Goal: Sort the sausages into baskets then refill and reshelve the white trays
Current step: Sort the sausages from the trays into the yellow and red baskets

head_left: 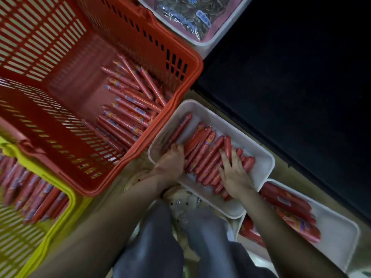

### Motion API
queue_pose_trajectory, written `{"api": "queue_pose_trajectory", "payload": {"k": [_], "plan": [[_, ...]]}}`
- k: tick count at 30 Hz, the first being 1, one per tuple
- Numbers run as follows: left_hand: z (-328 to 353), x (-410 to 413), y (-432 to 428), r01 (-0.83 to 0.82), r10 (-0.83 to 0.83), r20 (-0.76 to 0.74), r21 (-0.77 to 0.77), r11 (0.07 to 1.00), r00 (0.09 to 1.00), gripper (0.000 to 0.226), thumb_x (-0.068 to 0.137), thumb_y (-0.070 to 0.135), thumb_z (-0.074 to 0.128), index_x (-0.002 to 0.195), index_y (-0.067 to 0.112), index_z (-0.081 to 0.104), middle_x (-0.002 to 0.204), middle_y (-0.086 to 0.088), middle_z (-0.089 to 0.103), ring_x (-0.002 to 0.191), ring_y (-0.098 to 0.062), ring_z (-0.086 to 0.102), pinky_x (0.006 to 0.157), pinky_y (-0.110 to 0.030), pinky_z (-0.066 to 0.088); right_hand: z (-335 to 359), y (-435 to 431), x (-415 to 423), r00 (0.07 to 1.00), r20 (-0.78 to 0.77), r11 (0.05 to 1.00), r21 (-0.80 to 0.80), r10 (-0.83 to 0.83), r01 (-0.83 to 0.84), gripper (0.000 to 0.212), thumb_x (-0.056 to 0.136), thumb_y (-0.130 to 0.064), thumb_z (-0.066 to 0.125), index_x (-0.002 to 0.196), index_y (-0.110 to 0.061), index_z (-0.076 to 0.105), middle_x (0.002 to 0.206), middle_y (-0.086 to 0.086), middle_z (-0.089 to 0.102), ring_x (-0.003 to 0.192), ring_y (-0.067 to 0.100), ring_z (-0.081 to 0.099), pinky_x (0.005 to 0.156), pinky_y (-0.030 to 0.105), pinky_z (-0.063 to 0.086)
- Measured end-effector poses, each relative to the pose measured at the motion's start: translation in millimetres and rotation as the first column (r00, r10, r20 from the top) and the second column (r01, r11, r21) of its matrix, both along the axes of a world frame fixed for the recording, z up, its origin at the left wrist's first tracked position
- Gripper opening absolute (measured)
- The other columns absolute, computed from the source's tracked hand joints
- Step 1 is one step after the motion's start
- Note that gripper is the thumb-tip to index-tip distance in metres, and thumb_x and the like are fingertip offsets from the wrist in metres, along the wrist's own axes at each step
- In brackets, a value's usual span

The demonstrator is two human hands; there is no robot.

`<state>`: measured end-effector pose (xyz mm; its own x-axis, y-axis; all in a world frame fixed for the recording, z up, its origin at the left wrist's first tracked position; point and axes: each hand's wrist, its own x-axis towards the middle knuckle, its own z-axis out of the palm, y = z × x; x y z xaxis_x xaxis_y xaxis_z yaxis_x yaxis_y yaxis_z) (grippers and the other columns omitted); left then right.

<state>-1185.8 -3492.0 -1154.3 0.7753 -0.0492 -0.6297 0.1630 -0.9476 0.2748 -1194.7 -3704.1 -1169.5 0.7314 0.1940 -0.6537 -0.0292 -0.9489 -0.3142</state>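
Note:
A white tray (202, 109) lies on the floor in front of my knees with several red sausages (206, 149) side by side in it. My left hand (172, 157) is at the tray's near left end, its fingers curled onto the lower end of a sausage (180, 127) lying apart at the left. My right hand (233, 173) rests flat, fingers spread, on the right part of the row. A red basket (186, 59) to the left holds several sausages (128, 105). A yellow basket (70, 195) at the lower left holds more.
A second white tray (339, 233) with sausages lies at the lower right, partly under the first. Another tray (210, 41) with dark packets sits at the top. Dark shelving (291, 77) fills the right side. My knees (180, 237) are at the bottom centre.

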Motion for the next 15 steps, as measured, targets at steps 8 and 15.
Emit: {"api": "queue_pose_trajectory", "payload": {"k": [8, 15], "plan": [[7, -21, -29, 0.149, -0.171, -0.097, -0.202, 0.968, 0.980, 0.045, 0.098, 0.020, 0.048, 0.136, 0.000, 0.033, 0.136, -0.018, 0.040, 0.116, -0.032, 0.052, 0.096, -0.033, 0.033, 10, -42, -27, 1.000, -0.023, 0.996, -0.085, 0.002, -0.004, 0.059, 0.102, -0.028, 0.032, 0.152, -0.031, 0.001, 0.158, 0.000, -0.017, 0.146, 0.020, -0.011, 0.120, 0.038, 0.006], [12, -17, -41, 0.013, -0.017, 0.113, 0.030, 0.999, 0.994, 0.038, 0.079, 0.016, 0.068, 0.110, -0.003, 0.057, 0.106, -0.021, 0.060, 0.089, -0.031, 0.064, 0.076, -0.031, 0.051, 22, -30, -18, 0.981, 0.167, 0.994, 0.058, -0.102, 0.094, 0.037, 0.093, -0.012, 0.051, 0.130, -0.016, 0.053, 0.127, 0.010, 0.041, 0.115, 0.027, 0.046, 0.102, 0.035, 0.036]]}}
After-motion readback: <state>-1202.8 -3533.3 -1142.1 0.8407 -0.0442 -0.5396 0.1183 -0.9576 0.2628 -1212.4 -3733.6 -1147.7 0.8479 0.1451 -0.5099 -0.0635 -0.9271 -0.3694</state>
